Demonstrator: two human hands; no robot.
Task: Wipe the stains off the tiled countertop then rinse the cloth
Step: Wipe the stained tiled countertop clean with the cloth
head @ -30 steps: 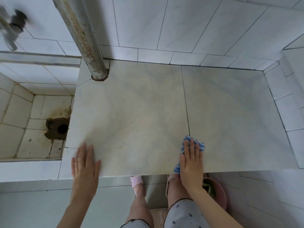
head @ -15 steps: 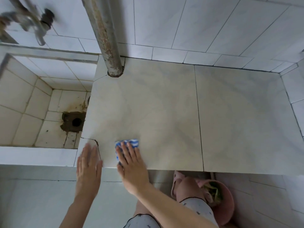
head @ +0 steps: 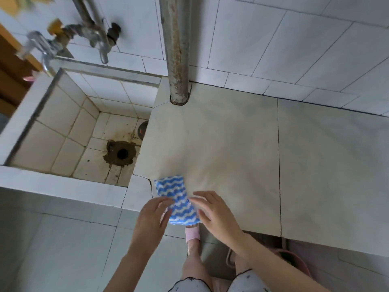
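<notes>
Cloth (head: 174,199) at counter (head: 231,154) 7 o'clock edge | left hand (head: 151,220) now off ledge, pinching cloth | right hand (head: 216,216) no longer flat, pinching cloth | sink (head: 52,123) at 9 o'clock

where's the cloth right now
In the head view the cloth is at the counter's front left corner, next to the sink, pinched between the left hand and right hand.

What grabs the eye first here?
The blue-and-white wavy cloth stands out, pinched between the left hand and the right hand at the front-left corner of the countertop. Behind it, a rusty pipe rises from the back edge. To the left, the tiled sink has a drain ringed with dark brown grime.
</notes>
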